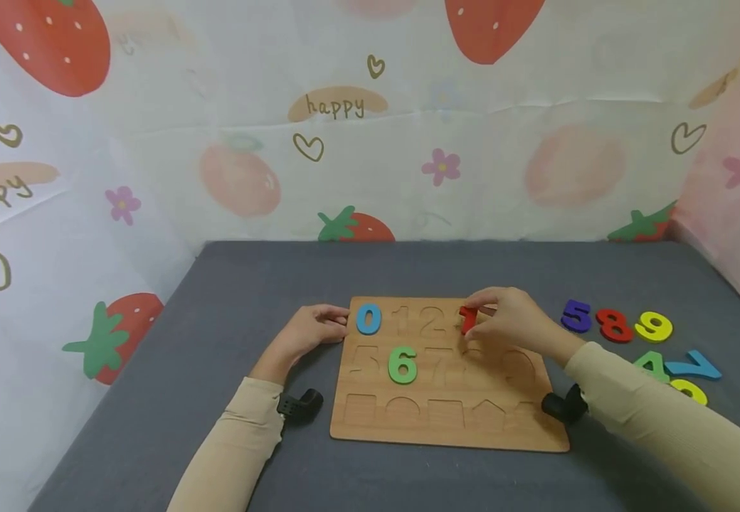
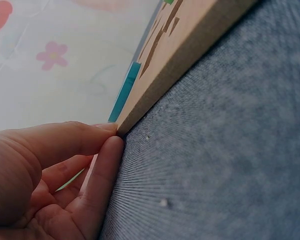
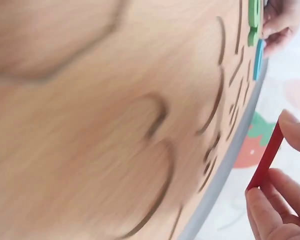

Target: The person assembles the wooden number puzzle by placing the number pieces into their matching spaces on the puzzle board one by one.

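In the right hand point(image 1: 516, 320), a red piece point(image 1: 469, 321) sits between fingertips point(image 3: 258, 201).

A screened-off space, perhaps in a home, is suggested by strawberry-printed sheeting point(image 1: 370, 178) hung across the upper frame, behind a grey table point(image 1: 267, 277).

Board point(image 1: 447, 435) at lower centre | 0 point(image 1: 361, 320) on its upper left | 6 point(image 1: 395, 364) on it, below 0 | loose numbers point(image 1: 614, 325) at right

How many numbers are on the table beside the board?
6. Right of the board, purple 5, red 8 and yellow 9 lie in a row; nearer, green 4, blue 7 and a yellow piece, partly behind the right sleeve. More may be hidden there.
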{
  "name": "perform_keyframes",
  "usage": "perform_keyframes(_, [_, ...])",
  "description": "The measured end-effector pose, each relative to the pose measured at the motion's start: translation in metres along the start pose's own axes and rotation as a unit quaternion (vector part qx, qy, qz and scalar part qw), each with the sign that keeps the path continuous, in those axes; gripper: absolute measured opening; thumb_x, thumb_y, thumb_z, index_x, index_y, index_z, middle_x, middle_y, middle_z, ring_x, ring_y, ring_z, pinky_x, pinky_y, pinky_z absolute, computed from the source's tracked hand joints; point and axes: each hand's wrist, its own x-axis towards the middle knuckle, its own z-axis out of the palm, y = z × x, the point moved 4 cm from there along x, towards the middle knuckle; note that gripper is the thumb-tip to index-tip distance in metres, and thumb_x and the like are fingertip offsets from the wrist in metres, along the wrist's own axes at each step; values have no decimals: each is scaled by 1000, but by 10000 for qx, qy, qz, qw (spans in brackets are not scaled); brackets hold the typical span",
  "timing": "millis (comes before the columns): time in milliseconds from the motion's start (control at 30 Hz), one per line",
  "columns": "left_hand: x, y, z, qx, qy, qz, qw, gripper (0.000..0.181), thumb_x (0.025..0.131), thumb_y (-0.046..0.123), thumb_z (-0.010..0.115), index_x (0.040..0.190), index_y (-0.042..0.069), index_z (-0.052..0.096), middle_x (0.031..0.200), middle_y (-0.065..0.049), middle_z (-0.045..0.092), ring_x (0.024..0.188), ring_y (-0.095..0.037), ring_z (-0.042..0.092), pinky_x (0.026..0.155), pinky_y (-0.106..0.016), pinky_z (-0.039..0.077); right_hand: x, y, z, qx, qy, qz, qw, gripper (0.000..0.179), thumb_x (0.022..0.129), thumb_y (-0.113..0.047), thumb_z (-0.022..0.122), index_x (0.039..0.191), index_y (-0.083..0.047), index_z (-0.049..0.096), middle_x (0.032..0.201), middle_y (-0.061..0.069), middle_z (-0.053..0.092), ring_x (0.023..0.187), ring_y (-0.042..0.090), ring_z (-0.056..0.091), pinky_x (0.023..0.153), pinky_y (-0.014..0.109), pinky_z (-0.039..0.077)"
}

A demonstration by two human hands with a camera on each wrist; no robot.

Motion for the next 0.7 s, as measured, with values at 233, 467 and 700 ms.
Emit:
perform_keyframes(233, [0, 1, 0, -27, 60, 44, 10000, 46, 92, 7, 68, 136, -2, 58, 123, -21, 64, 94, -12, 65, 88, -32, 58, 23, -17, 19, 47, -179, -204, 9996, 47, 79, -16, 84, 123, -4, 70, 132, 16, 63, 130, 37, 54, 107, 49, 48])
perform_keyframes(467, [-1, 2, 2, -44, 83, 0, 10000, 46, 91, 5, 68, 135, -2, 58, 120, -19, 65, 91, -9, 64, 87, -31, 58, 38, -30, 30, -131, -400, -437, 9982, 45, 78, -17, 85, 121, -9, 72, 132, 12, 64, 128, 34, 54, 106, 49, 49])
perform_keyframes(700, [-1, 2, 0, -21, 103, -8, 9999, 46, 91, 6, 68, 135, -1, 59, 120, -18, 65, 91, -9, 64, 86, -29, 58, 57, -34, 43, -38, -648, -489, 9967, 46, 77, -15, 86, 120, -7, 72, 133, 13, 63, 132, 35, 52, 107, 47, 49])
